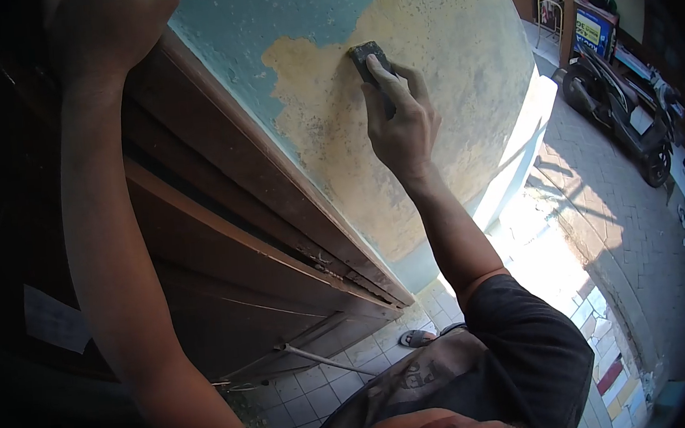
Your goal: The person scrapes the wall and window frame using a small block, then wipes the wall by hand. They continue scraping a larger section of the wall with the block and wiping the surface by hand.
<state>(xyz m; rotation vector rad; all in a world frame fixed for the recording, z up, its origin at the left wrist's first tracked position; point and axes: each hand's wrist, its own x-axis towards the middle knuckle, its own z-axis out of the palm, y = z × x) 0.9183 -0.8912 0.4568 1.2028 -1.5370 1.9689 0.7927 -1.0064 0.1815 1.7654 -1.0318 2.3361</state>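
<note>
My right hand grips a small dark rectangular block that looks like a sanding block. Its face lies against the wall, on a patch where the blue-green paint gives way to a bare, yellowish, speckled surface. At the top left, my left hand is raised beside the brown wooden door frame. The picture edge and shadow hide its fingers, so its grip and whatever it touches do not show.
The brown door stands below my left arm. Pale floor tiles and a sandalled foot show underneath. To the right, a paved lane holds a parked motorbike near a shelf and a metal rack.
</note>
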